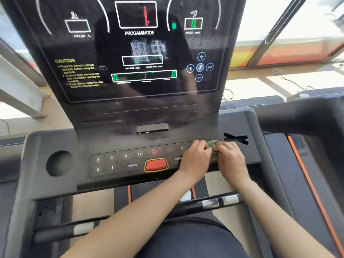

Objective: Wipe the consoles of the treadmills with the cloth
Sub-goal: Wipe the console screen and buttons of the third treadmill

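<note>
Gym floor by big bright windows. In front of me is a treadmill console [55, 140]: grey deck w/ a tall glossy black display [104, 43] rising from its back edge, lit green and red readouts, yellow CAUTION text on the left. Along the console's front edge runs a dark keypad strip [115, 162] w/ numbers, arrows and PROG, and a red stop button [156, 164] sits about mid-edge. Round recess [59, 163] near the left edge. Small black slot module [151, 128] at the display's foot. Below the front edge is a handlebar [212, 203] w/ silver sensor plates. The next treadmill [314, 192], orange stripe along its side, stands just beside on the right.

The cloth [214, 151], greyish-green and bunched up, sits at the right end of the keypad strip, towards the console's right edge. Only a small bit shows between my hands.

Left hand [195, 159]: fingers curled, gripping the cloth's left side. Right hand [230, 159]: same on the right side. The two hands nearly meet.

Both hands have backs up and knuckles fwd, wrists over the front edge. Forearms are bare: the left one runs diagonally up from the lower left, the right one from the lower right.
</note>
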Demonstrator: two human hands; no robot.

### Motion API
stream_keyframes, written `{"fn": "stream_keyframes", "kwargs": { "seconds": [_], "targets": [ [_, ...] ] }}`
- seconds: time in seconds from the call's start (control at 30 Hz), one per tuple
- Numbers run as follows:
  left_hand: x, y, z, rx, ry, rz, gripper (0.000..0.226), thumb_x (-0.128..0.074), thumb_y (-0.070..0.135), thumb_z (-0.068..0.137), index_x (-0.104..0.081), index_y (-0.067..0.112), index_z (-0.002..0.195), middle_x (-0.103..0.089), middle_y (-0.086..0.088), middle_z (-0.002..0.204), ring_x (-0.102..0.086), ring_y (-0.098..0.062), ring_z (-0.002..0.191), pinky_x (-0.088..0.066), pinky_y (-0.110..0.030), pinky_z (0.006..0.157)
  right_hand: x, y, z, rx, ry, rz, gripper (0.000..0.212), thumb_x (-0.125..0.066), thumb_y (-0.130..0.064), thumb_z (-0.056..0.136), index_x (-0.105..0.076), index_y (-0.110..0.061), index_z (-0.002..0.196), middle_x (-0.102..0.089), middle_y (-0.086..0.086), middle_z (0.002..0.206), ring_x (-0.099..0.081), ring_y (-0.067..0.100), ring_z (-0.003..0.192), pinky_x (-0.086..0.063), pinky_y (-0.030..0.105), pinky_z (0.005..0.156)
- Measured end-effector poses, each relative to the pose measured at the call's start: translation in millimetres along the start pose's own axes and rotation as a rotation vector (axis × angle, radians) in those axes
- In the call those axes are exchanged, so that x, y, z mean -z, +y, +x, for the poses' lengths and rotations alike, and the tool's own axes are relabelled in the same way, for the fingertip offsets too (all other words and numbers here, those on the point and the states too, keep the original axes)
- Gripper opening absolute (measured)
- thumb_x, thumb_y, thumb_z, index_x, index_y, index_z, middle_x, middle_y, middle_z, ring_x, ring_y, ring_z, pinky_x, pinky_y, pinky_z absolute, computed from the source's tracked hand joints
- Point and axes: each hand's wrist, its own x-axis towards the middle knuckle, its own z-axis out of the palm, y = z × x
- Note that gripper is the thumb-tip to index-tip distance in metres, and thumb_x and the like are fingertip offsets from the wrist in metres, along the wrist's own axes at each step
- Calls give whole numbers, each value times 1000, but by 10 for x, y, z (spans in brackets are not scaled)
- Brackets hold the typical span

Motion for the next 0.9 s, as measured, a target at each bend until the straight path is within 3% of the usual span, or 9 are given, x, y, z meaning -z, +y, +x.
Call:
{"fn": "stream_keyframes", "kwargs": {
  "seconds": [0.07, 0.13, 0.3, 0.5, 0.77, 0.9],
  "targets": [
    [-10, 11, -127, -54, 25, 48, 12, -76, 7, 78, -64, 12, 78, -58, -2, 82, -55, -23, 77, -50, -35, 47, 0, -38, -103, 26, 16, 36, 26, -46, -7, 83, -72, -6, 89, -71, 4, 100, -59, 30, 92, -51, 33, 83],
    [18, -37, -291, -97, 64, 84, 7, -68, 8, 82, -64, 13, 80, -58, -1, 81, -54, -21, 75, -48, -32, 48, -33, -117, -197, 62, 25, 83, 22, -56, 0, 78, -73, -6, 91, -71, 4, 104, -59, 29, 98, -49, 31, 91],
    [206, -318, -765, -77, 142, 132, 11, -70, 4, 86, -71, 11, 94, -64, -1, 91, -56, -21, 79, -51, -31, 60, -224, -425, -364, 196, -56, 194, 29, -75, -4, 77, -74, -4, 106, -68, 11, 120, -58, 30, 117, -44, 41, 107],
    [489, -634, -1230, 116, 259, 118, 17, -74, 1, 87, -75, 9, 101, -68, -3, 100, -60, -22, 88, -54, -30, 74, -553, -903, -303, 426, -146, 208, 34, -73, -2, 81, -70, -1, 115, -63, 14, 131, -55, 32, 128, -41, 42, 112],
    [929, -1230, -1804, 371, 359, 222, 18, -72, 5, 91, -76, 6, 109, -68, -8, 103, -57, -28, 88, -52, -37, 78, -999, -1792, -85, 782, -164, 108, 35, -72, -7, 82, -70, -2, 117, -68, 12, 125, -59, 27, 123, -42, 39, 110],
    [1112, -1403, -2045, 473, 427, 223, 18, -71, 7, 88, -77, 6, 105, -68, -7, 104, -57, -26, 88, -49, -31, 80, -1203, -2183, -94, 720, -243, 144, 40, -70, -24, 85, -67, -9, 123, -64, 9, 131, -53, 30, 130, -43, 41, 109]
  ]
}}
